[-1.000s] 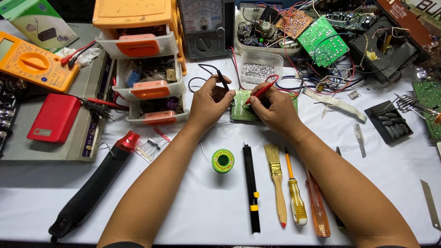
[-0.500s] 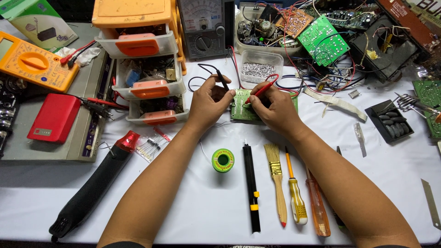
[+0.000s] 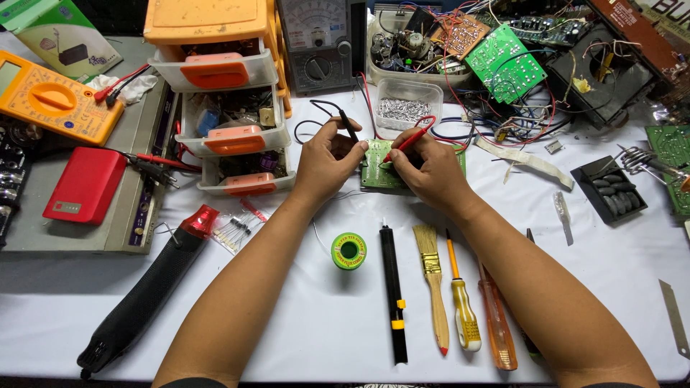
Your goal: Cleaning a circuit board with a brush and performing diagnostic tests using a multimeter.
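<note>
A small green circuit board [image 3: 376,174] lies on the white table, mostly covered by my hands. My left hand [image 3: 328,159] holds a black test probe [image 3: 349,126] with its tip at the board's left edge. My right hand [image 3: 425,171] holds a red test probe [image 3: 408,139], tip down on the board. The probes' black and red leads run back toward an analogue meter [image 3: 316,39] at the rear.
In front of my arms lie a green solder spool [image 3: 348,251], a black desoldering pump [image 3: 393,291], a brush [image 3: 433,282] and two screwdrivers [image 3: 463,307]. A black heat gun [image 3: 147,290] lies left. Orange drawers [image 3: 223,93], a yellow multimeter [image 3: 50,99] and loose boards [image 3: 505,63] crowd the back.
Both hands stay on the board; the probe tips have shifted only slightly. Nothing else has moved.
</note>
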